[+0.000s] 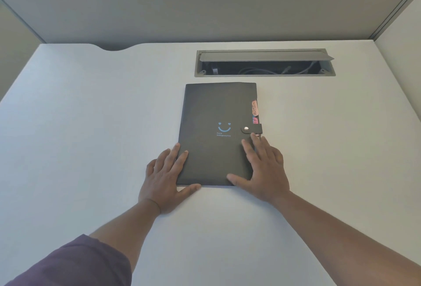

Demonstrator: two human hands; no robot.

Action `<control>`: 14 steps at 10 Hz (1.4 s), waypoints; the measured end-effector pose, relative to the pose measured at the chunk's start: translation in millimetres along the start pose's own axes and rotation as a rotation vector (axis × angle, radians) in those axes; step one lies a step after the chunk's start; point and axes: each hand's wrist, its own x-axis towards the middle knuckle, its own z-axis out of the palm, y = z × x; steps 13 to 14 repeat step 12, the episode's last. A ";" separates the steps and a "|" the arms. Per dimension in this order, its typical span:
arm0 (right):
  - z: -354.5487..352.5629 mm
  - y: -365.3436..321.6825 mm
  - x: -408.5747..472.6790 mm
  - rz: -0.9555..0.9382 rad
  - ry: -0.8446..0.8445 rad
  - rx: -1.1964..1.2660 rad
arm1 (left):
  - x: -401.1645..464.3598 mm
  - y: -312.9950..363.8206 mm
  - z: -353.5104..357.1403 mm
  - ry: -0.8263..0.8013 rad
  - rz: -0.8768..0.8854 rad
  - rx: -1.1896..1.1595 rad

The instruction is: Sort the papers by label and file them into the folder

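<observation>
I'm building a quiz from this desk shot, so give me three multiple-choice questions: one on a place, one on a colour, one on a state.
1. Where does the cable hatch lie relative to the folder?
A. beyond it
B. left of it
C. under it

2. What colour is the smiley print?
A. red
B. blue
C. yellow

3. How is the snap strap?
A. torn off
B. hanging loose
C. fastened over the cover

Answers: 1 A, the hatch sits past the folder's far edge. 2 B, the face is light blue on black. 3 C, the strap wraps onto the cover with its stud down.
</observation>
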 end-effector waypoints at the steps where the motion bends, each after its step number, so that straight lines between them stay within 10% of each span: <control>1: 1.0 -2.0 -6.7 -0.057 -0.083 -0.065 | 0.6 0.9 -0.3 0.006 -0.009 -0.007; 14: -9.6 -33.6 -28.9 0.046 -0.047 -0.106 | -14.1 -3.3 -9.9 0.027 0.010 -0.149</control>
